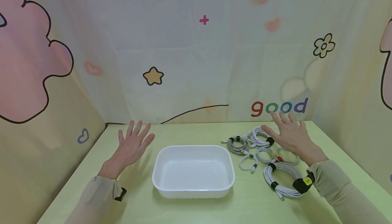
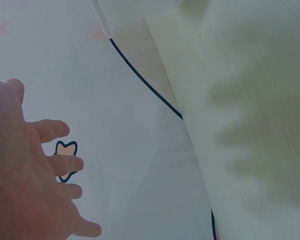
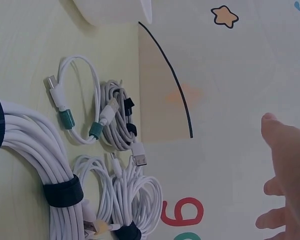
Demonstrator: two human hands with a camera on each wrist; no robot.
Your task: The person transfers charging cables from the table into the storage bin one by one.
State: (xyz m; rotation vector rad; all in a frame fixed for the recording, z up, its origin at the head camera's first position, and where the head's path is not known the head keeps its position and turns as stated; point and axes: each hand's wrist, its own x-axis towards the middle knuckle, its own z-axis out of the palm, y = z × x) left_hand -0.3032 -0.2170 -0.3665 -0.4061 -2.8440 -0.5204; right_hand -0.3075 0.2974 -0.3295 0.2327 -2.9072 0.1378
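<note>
Both hands are raised over the table with fingers spread and nothing in them. My left hand [image 1: 132, 148] hovers to the left of a white rectangular basin [image 1: 193, 173], which holds nothing. Over the coiled cables at the right hangs my right hand [image 1: 291, 133]. Nearest the front lies a thick white cable coil [image 1: 283, 179] bound with black straps. Behind it are a grey cable coil [image 1: 238, 145], a white cable coil [image 1: 258, 137] with a black strap, a short cable with green ties [image 1: 248, 162], one with a yellow tie [image 1: 265, 156] and one with a red tie [image 1: 288, 157].
The pale green table [image 1: 134, 203] meets a printed cloth backdrop [image 1: 183, 47] at its far edge, and similar cloth hangs at both sides. In the right wrist view, a corner of the basin [image 3: 110, 10] shows at the top beside the cables.
</note>
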